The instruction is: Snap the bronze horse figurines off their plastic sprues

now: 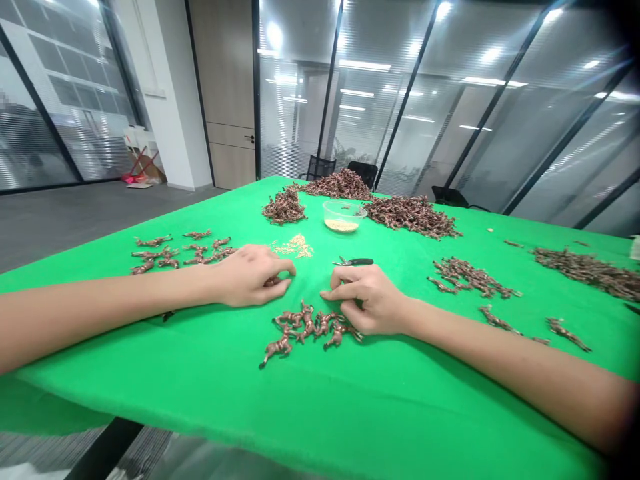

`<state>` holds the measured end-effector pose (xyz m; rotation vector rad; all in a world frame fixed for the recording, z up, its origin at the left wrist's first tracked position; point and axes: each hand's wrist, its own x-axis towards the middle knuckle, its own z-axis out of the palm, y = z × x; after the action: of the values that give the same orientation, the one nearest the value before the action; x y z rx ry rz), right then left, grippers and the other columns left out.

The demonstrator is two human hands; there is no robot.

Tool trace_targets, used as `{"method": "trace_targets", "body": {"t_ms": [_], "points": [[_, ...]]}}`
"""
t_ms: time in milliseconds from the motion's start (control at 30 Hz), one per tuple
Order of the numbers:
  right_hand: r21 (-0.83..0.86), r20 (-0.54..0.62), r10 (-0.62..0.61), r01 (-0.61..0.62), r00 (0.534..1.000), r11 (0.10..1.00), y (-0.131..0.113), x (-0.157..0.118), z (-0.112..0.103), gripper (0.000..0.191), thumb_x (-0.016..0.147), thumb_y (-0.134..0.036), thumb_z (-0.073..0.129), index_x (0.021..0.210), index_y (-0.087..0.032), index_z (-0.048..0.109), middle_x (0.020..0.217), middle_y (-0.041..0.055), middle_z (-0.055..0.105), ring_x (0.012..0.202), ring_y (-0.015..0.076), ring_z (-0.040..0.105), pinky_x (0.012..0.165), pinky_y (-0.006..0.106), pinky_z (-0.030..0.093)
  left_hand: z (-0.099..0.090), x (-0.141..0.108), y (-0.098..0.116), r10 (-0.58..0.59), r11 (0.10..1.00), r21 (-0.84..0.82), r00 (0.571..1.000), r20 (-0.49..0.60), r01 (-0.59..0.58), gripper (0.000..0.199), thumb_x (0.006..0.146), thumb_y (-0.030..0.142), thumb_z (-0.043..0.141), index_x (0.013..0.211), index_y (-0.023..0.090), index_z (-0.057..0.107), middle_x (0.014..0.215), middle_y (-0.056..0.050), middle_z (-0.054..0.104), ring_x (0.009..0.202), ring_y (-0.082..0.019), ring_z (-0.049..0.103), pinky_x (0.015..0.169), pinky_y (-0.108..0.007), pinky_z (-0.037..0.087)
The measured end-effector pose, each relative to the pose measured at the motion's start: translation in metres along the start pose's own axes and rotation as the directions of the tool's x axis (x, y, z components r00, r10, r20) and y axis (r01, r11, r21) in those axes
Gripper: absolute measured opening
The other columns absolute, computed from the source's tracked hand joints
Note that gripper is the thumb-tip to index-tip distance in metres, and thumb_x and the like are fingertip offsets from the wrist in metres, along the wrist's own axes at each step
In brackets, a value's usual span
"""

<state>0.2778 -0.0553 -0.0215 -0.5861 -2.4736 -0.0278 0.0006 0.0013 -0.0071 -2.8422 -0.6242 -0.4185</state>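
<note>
My left hand (256,275) rests on the green cloth with its fingers curled round a small brown figurine (272,281), mostly hidden under them. Just right of centre, my right hand (367,297) is closed, thumb and fingers bent together; whatever its fingertips hold, if anything, is too small to make out. A group of brown animal figurines (306,323) lies between the hands and nearer to me, its right end beside my right hand. Behind that hand are black-handled pliers (357,262). Small yellowish pieces (299,245) are scattered beyond my left hand.
A clear plastic bowl (345,217) with yellowish pieces stands farther back, among large figurine piles (413,215). More figurines (155,255) lie at the left beyond my forearm, and others (473,275) at the right. The green table cloth (320,413) ends near me.
</note>
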Motion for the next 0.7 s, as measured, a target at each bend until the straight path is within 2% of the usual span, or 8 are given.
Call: {"method": "trace_targets", "body": {"t_ms": [133,233,467,600,700], "points": [[0.067,0.002,0.152,-0.152,0.988,0.986,-0.0045,0.0054,-0.0016,0.018,0.081,-0.011,0.058,0.094,-0.017,0.069,0.083,0.0033,0.058,0.067,0.0139,0.050,0.062,0.027,0.039,0.0004,0.0003,0.0000,0.011,1.000,-0.003,1.000,-0.010,-0.011,0.024,0.095,0.030,0.050,0.108,0.020,0.068,0.063,0.001,0.064,0.064,-0.017,0.063,0.067,-0.028,0.042],[0.086,0.002,0.225,-0.225,0.974,0.971,-0.0030,0.0090,-0.0013,0.004,0.088,-0.017,0.064,0.087,-0.016,0.068,0.076,-0.0002,0.051,0.062,0.0116,0.043,0.059,0.025,0.034,0.0011,-0.0001,-0.0011,0.009,1.000,-0.011,1.000,-0.013,-0.009,0.023,0.095,0.030,0.051,0.108,0.020,0.068,0.064,0.000,0.065,0.065,-0.018,0.063,0.067,-0.028,0.042],[0.113,-0.038,0.301,-0.296,0.953,0.949,0.0034,0.0094,0.0005,0.013,0.094,-0.026,0.065,0.087,-0.016,0.069,0.069,-0.0029,0.048,0.057,0.0101,0.038,0.056,0.025,0.030,-0.0007,-0.0015,0.0002,0.002,1.000,-0.004,1.000,-0.016,-0.002,0.024,0.095,0.030,0.050,0.105,0.020,0.069,0.066,0.000,0.065,0.065,-0.017,0.062,0.065,-0.028,0.041],[0.081,-0.039,0.286,-0.282,0.957,0.956,0.0039,0.0084,0.0012,0.013,0.093,-0.026,0.068,0.085,-0.016,0.069,0.067,-0.0039,0.046,0.058,0.0103,0.039,0.058,0.025,0.031,-0.0014,-0.0017,0.0020,0.006,1.000,-0.012,0.997,-0.078,-0.007,0.020,0.094,0.030,0.053,0.103,0.020,0.070,0.069,0.000,0.064,0.065,-0.015,0.060,0.062,-0.026,0.040],[0.068,-0.051,0.294,-0.290,0.955,0.955,0.0038,0.0082,0.0013,0.012,0.091,-0.025,0.070,0.082,-0.016,0.069,0.067,-0.0041,0.045,0.058,0.0102,0.039,0.058,0.025,0.031,-0.0028,-0.0016,0.0032,0.061,0.997,-0.035,0.988,-0.145,-0.066,0.019,0.096,0.028,0.054,0.100,0.019,0.070,0.071,-0.001,0.065,0.068,-0.014,0.061,0.063,-0.026,0.041]]}}
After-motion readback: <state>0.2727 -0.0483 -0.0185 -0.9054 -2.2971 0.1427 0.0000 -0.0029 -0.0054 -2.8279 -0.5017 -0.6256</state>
